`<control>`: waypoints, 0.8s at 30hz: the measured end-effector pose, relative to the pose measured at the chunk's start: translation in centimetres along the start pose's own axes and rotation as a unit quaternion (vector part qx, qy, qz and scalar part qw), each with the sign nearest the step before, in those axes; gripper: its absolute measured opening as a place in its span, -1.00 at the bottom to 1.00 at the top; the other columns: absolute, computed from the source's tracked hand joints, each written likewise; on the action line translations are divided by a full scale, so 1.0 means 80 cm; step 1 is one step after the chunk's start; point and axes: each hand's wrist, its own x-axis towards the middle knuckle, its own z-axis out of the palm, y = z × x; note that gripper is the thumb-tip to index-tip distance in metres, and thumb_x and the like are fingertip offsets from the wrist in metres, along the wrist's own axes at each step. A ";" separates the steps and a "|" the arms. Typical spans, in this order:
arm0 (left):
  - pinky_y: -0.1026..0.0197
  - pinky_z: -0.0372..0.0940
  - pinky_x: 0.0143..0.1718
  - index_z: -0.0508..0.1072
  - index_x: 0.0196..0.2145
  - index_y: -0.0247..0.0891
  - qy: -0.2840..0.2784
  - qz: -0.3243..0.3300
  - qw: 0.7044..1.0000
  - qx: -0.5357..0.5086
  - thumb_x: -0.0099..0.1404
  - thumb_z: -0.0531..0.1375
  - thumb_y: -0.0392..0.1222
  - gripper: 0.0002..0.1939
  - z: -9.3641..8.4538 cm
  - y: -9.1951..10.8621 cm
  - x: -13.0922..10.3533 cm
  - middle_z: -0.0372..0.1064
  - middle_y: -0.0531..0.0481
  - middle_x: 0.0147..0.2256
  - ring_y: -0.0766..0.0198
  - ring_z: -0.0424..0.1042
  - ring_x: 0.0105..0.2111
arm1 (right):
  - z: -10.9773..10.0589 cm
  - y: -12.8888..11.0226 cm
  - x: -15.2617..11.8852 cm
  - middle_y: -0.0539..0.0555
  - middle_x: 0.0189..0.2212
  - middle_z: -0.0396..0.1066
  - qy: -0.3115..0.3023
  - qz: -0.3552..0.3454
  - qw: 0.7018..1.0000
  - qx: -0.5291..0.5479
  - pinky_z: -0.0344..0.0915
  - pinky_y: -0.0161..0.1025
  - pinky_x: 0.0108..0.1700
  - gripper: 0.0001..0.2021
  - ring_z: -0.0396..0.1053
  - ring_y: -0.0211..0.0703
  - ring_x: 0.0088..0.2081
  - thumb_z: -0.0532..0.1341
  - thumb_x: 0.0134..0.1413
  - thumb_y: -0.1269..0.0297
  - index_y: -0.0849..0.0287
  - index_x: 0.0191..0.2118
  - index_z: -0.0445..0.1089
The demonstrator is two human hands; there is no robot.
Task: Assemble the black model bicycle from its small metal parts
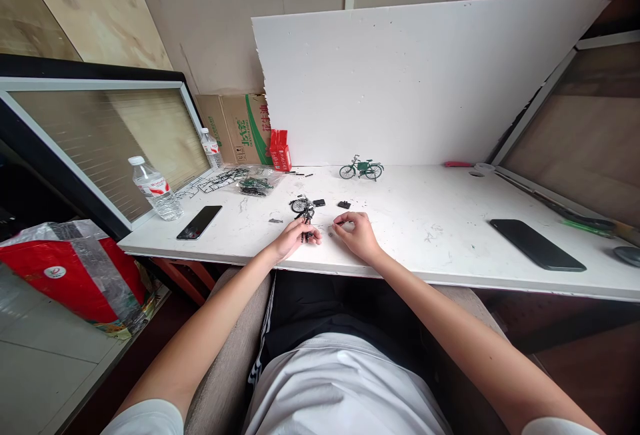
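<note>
Bicycle model, black [301, 206]: one, on the bench [415, 205] before you, toward the near edge; a spoked wheel shows at its far end, the near end lies in your grasp.

Left hand [290, 238]: fingers clamped on the near end of the bicycle model, dark parts showing among them.

Right hand [360, 232]: just beside, low over the bench; thumb and forefinger close to each other. Whether they meet, or pinch a tiny piece, cannot be told.

Loose stock: dark block [344, 204], just beyond your right hand; second dark piece [319, 202], by the wheel, joined or apart not clear; grey flat piece [275, 221], left of the model.

Rear stock: green bicycle [362, 168], upright near the white board [430, 82]; clear bag [260, 183] of green and black parts; black part frames [223, 180] beside it.

Step, as judged: small-part work on the black model, your left hand serving as clamp, your right as picker or fitter.

Next move, as judged: calls for a light, steady left hold, since such thin parts would likely bend, and a fine fingertip pinch from your right. Any tiny piece let slip could be hard to find.
</note>
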 end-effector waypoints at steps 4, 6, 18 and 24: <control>0.06 0.37 -0.08 0.38 -0.34 -0.29 0.001 -0.002 1.000 0.000 0.27 0.30 -0.13 -0.79 0.000 0.000 0.000 0.56 -0.17 -0.27 0.13 0.55 -0.23 | 0.001 0.004 -0.001 0.12 -0.18 0.60 -0.006 0.012 1.000 -0.019 0.24 0.21 0.16 -0.92 0.33 0.25 0.07 0.29 0.13 0.21 0.04 -0.26 0.52; 0.06 0.37 -0.07 0.39 -0.35 -0.30 0.001 0.000 1.000 0.001 0.27 0.30 -0.13 -0.79 0.000 0.000 0.000 0.56 -0.18 -0.27 0.13 0.55 -0.23 | 0.001 0.006 -0.002 0.13 -0.19 0.59 -0.011 0.006 0.999 -0.029 0.26 0.20 0.12 -0.91 0.33 0.26 0.06 0.29 0.12 0.22 0.04 -0.26 0.52; 0.07 0.36 -0.10 0.42 -0.34 -0.31 0.001 0.000 1.000 0.004 0.27 0.31 -0.12 -0.80 0.003 0.002 -0.001 0.55 -0.17 -0.28 0.13 0.54 -0.23 | 0.003 0.005 -0.002 0.17 -0.03 0.52 0.013 0.013 0.999 -0.038 0.29 0.13 0.12 -0.77 0.32 0.20 0.09 0.17 0.13 0.33 0.07 -0.07 0.41; 0.11 0.32 -0.13 0.40 -0.31 -0.30 0.000 0.002 1.000 0.015 0.29 0.30 -0.10 -0.78 0.008 0.007 -0.004 0.52 -0.12 -0.31 0.17 0.52 -0.27 | -0.034 0.022 0.015 0.27 0.07 0.48 0.029 -0.025 0.993 -0.113 0.25 0.19 0.15 -0.50 0.33 0.26 0.13 0.14 0.17 0.39 0.11 0.24 0.22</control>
